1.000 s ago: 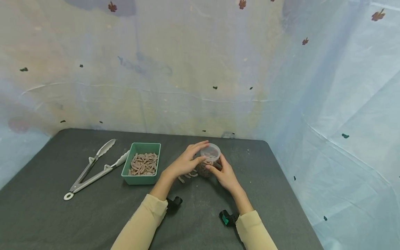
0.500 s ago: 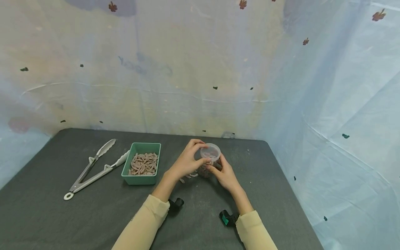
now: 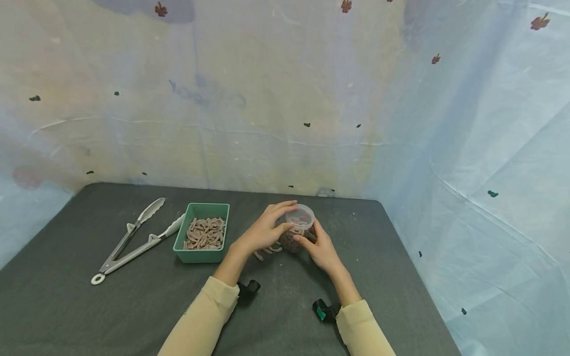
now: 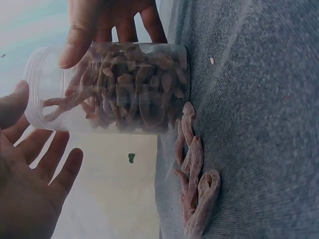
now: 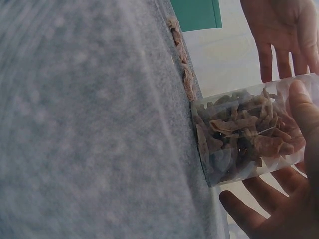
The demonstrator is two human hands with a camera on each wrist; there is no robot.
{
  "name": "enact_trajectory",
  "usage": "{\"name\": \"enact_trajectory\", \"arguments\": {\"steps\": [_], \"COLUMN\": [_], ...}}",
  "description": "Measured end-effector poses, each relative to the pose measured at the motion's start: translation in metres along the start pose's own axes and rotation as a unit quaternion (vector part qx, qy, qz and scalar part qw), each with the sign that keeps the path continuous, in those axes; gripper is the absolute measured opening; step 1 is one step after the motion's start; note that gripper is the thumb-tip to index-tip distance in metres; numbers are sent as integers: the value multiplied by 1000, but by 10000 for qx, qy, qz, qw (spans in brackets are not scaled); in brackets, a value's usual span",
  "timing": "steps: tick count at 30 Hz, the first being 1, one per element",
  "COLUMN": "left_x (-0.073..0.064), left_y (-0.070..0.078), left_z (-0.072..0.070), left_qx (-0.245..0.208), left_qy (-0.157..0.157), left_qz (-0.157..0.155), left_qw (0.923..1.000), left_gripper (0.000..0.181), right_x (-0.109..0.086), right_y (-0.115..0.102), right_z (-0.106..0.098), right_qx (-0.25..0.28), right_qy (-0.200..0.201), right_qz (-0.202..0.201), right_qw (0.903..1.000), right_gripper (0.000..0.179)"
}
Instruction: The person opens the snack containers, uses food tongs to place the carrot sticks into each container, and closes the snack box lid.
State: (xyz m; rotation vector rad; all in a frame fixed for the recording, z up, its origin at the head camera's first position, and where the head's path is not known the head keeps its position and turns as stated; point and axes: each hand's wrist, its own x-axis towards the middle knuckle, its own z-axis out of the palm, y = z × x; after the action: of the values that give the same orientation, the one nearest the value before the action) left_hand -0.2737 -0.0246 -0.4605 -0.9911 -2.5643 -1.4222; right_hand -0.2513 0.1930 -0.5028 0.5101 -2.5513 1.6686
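A clear plastic jar [image 4: 132,89] full of brownish, wrinkled dried strips stands upright on the dark cloth. On its top sits a translucent lid [image 3: 300,216] with a ridged edge. My left hand [image 3: 263,231] holds the lid from the left, thumb at the near side and fingers at the far side. From the right, my right hand [image 3: 324,251] grips the jar just below the lid, thumb in front and fingers behind. A few loose dried strips [image 4: 197,184] lie beside the jar's base, partly hidden by my left hand in the head view.
A green tray [image 3: 200,256] with many dried strips stands to the left. Farther left, metal tongs [image 3: 126,242] lie spread, one arm's tip against the tray. The dark table [image 3: 392,296] ends at a patterned curtain [image 3: 267,99] behind and to the right.
My left fingers bunched up at the lid's left side half a second ago, then spread forward round it again. The jar and my right hand have stayed in place.
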Motion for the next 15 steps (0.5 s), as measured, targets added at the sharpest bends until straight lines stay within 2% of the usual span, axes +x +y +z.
{"name": "enact_trajectory", "arguments": {"steps": [5,9,15], "left_x": [0,1,2], "left_y": [1,3,4], "left_z": [1,4,6], "left_qx": [-116,12,112], "left_qy": [261,508,494], "left_qz": [-67,-197,-224], "left_qw": [9996,9985,9985], "left_gripper": [50,51,50], "right_x": [0,0,-1], "right_y": [0,-1,-3], "right_z": [0,0,-1], "right_qx": [108,133,139], "right_qy": [-58,-65,-77], "right_qz": [20,71,80], "right_qw": [9999,9999,9998], "right_gripper": [76,75,76]}}
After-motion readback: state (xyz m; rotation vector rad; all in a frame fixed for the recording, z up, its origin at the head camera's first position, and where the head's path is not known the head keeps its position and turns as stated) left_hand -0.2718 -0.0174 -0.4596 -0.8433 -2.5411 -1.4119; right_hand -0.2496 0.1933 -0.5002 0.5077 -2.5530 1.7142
